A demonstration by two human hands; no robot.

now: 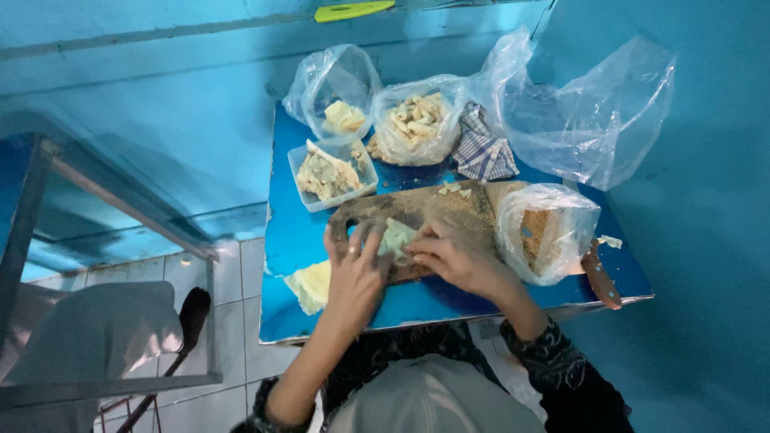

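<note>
- Landmark: the worn brown wooden cutting board (pixel 425 210) on the blue square tabletop (pixel 293 232); I place everything else relative to it.
- Left hand (pixel 353 269), at the board's near-left corner: fingers spread and only lightly curled, pressing on the pale, thin, folded dough wrapper (pixel 399 236); not a closed grip.
- Right hand (pixel 457 258), on the board's near edge: fingers bent over the same wrapper's right side; I cannot tell whether they pinch it.
- Left of the board: a stack of pale yellow flat sheets (pixel 311 285), overhanging the table edge; I judge a nudge from the left wrist could tip it off.
- Right of the board: an open clear plastic bag of tan crumbs (pixel 547 232); a right-elbow swing could spill it.
- Beyond the board: a clear rectangular plastic tub of pale filling (pixel 329 175); a checked cloth (pixel 483 150).
</note>
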